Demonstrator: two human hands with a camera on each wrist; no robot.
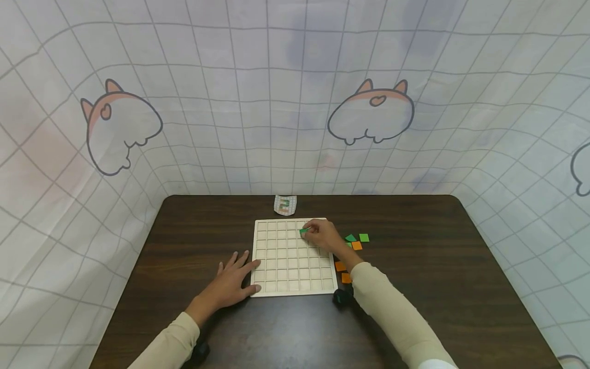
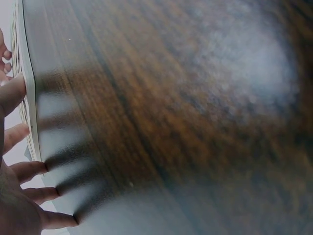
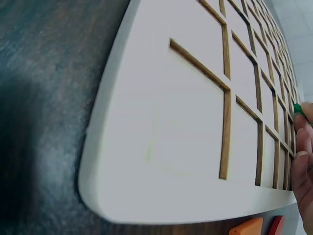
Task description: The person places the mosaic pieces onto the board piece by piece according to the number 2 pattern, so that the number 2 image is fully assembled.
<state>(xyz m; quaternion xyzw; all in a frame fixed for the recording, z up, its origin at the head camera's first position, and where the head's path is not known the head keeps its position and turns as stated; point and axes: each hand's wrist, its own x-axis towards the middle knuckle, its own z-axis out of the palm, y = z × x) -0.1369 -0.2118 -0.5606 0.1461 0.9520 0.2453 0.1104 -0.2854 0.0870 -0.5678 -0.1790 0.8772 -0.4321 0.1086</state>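
Observation:
A pale wooden board [image 1: 295, 274] with a grid of square cells lies on the dark table. Near its far right part, my right hand [image 1: 323, 236] pinches a small green tile [image 1: 302, 231] at the grid; whether the tile touches the board cannot be made out. The right wrist view shows the same green tile [image 3: 298, 108] at the fingertips of the right hand [image 3: 304, 166]. My left hand [image 1: 229, 283] lies with spread fingers at the board's left side, thumb and index finger touching its edge. In the left wrist view, the other fingers [image 2: 41, 195] rest on the tabletop.
Right of the board lie a green triangular tile [image 1: 351, 238], a light green square tile [image 1: 364, 238] and several orange tiles [image 1: 346, 278]. A small printed pattern card [image 1: 285, 205] is behind the board. A grid-patterned curtain [image 1: 295, 102] surrounds the wooden table [image 1: 415, 246].

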